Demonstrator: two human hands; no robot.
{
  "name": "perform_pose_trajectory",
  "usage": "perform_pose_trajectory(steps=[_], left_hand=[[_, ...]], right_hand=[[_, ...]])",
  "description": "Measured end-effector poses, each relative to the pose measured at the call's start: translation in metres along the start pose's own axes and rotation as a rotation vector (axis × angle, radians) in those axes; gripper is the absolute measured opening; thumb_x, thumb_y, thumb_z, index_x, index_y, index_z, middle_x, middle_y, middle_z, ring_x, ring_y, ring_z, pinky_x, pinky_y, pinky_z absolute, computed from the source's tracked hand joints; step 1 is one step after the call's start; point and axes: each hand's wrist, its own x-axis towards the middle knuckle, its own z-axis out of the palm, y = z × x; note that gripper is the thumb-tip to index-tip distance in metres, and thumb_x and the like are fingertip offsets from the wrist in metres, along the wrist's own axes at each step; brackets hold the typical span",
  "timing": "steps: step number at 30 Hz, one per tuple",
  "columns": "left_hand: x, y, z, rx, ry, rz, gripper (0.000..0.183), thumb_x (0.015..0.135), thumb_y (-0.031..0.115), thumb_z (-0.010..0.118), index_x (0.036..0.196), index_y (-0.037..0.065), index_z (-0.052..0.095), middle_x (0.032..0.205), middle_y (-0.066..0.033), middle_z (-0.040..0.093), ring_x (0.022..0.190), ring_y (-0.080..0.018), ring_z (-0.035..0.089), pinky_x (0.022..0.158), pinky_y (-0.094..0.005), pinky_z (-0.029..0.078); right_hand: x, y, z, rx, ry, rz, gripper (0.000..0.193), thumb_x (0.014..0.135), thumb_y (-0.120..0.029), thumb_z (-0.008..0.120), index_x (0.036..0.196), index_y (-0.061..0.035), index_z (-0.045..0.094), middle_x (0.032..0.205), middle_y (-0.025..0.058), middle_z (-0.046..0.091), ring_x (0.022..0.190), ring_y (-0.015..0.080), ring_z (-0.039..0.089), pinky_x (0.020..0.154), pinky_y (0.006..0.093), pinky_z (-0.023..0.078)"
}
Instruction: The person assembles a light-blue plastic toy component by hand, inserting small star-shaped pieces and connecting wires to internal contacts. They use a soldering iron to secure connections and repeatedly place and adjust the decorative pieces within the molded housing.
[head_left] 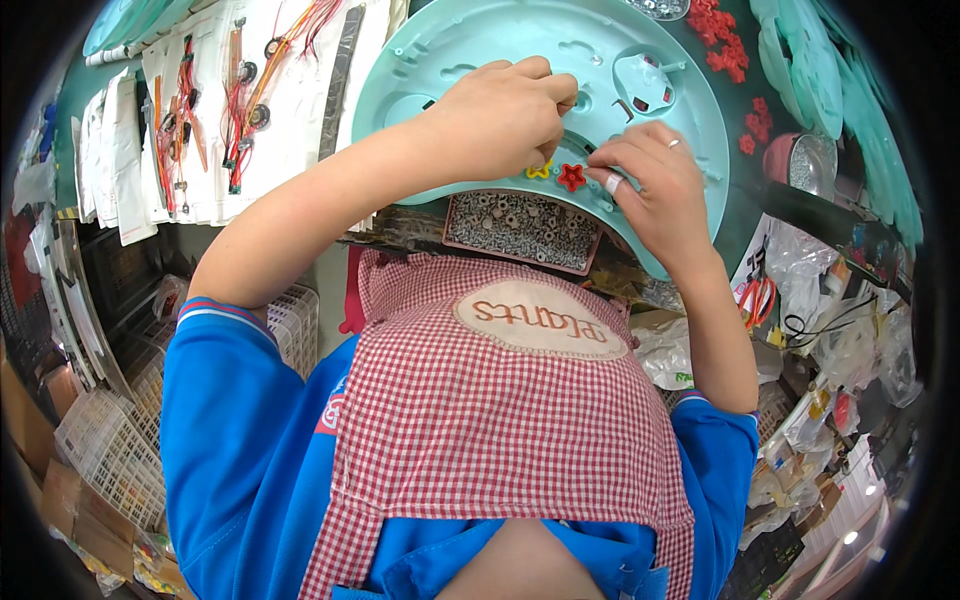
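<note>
A curved turquoise plastic shell [480, 40] lies on the work surface, its moulded inner side up. Over its middle, my left hand [505, 110] is closed with curled fingers; whatever they grip is hidden. A small yellow star-shaped piece [540, 171] shows just below those fingers. Beside it sits a red star-shaped piece [572, 178]. My right hand [652, 180], wearing rings, reaches in from the right with thumb and forefinger drawn together at the red piece's edge. What they pinch, if anything, cannot be made out. A small dark part [624, 110] lies in the shell above that hand.
A pink tray [447, 225] of small metal screws stands between the shell and my apron. Wired speaker assemblies [250, 115] lie on white sheets at the left. At the right are loose red pieces [722, 45], stacked turquoise shells [850, 110], a metal bowl [812, 160] and orange-handled scissors [758, 300].
</note>
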Motion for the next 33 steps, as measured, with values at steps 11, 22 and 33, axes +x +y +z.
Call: perform_pose_trajectory(steps=[11, 22, 33], left_hand=[[-0.002, -0.005, 0.003, 0.050, 0.010, 0.022, 0.007, 0.070, 0.020, 0.074, 0.072, 0.013, 0.073, 0.101, 0.0014, 0.057, 0.101, -0.0183, 0.053, 0.086, -0.0352, 0.046], [0.001, -0.004, 0.005, 0.094, 0.023, 0.041, 0.006, 0.070, 0.018, 0.073, 0.071, 0.012, 0.072, 0.101, 0.0018, 0.055, 0.100, -0.0180, 0.051, 0.084, -0.0348, 0.044], [0.002, -0.005, 0.002, 0.093, -0.008, 0.072, 0.005, 0.071, 0.017, 0.072, 0.071, 0.012, 0.073, 0.101, 0.0009, 0.055, 0.098, -0.0185, 0.051, 0.083, -0.0348, 0.043]], right_hand=[[0.007, 0.006, 0.013, -0.059, -0.115, 0.001, 0.009, 0.075, -0.010, 0.072, 0.083, -0.0091, 0.068, 0.117, 0.0024, 0.054, 0.122, 0.0273, 0.043, 0.106, 0.0445, 0.026], [0.015, 0.005, 0.009, -0.095, -0.153, -0.055, 0.008, 0.072, -0.012, 0.074, 0.080, -0.0097, 0.072, 0.110, -0.0006, 0.056, 0.117, 0.0206, 0.047, 0.103, 0.0418, 0.030], [-0.071, 0.043, -0.052, -0.707, 1.195, -0.089, 0.052, 0.097, -0.037, 0.055, 0.121, 0.0091, 0.049, 0.119, 0.0187, 0.049, 0.105, 0.0289, 0.052, 0.091, 0.0396, 0.045]])
